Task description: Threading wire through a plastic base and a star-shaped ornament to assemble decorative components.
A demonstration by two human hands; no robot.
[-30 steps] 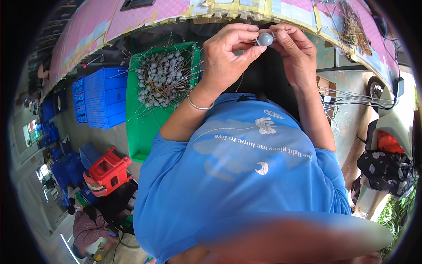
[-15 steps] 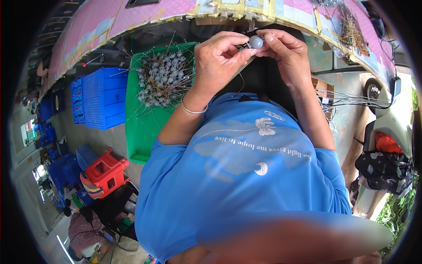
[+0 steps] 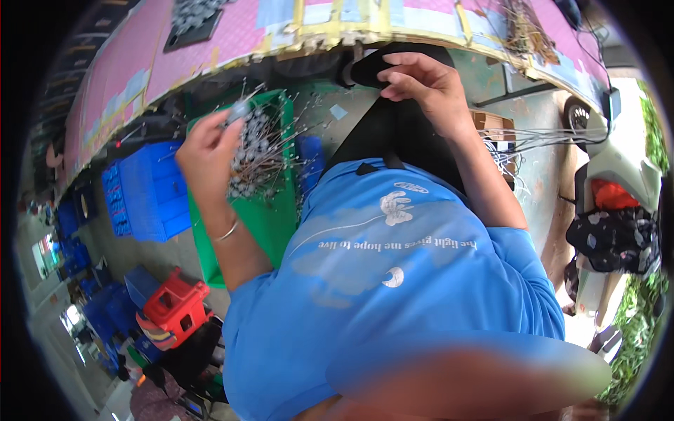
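Steadily Guided, Lightly Pinched

1. Right grip. The right hand (image 3: pixel 432 88) is raised in front of the body, fingers loosely curled, thumb and index finger slightly parted; nothing is visible in it. Leave it relaxed and clear of the work.

2. Left grip. The left hand (image 3: pixel 207 151) is drawn into a narrow pinch. A grey ball (image 3: pixel 240 109), blurred, shows at the thumb and index fingertips and appears to be held there. Whether a wire stem runs from it cannot be told. Apply only enough pressure to stop the ball turning; a round surface would probably slip under an off-centre squeeze.

3. Bench. The pink-covered bench (image 3: pixel 239 38) has a taped, ragged edge beyond the hands. Allow the knuckles clearance from it.

4. Tray. The ball is located at the heap of wire-stemmed grey balls (image 3: pixel 256 151) in the green tray (image 3: pixel 274 228); contact with the heap cannot be judged. Thin stems project past the tray walls. Work from above, since a sideways sweep could snag or bend them. Support the ball before relaxing the pinch; a drop might tangle the stems.

5. Surroundings. A blue crate (image 3: pixel 161 189) stands beside the tray, on the left. Limit outward hand travel accordingly.
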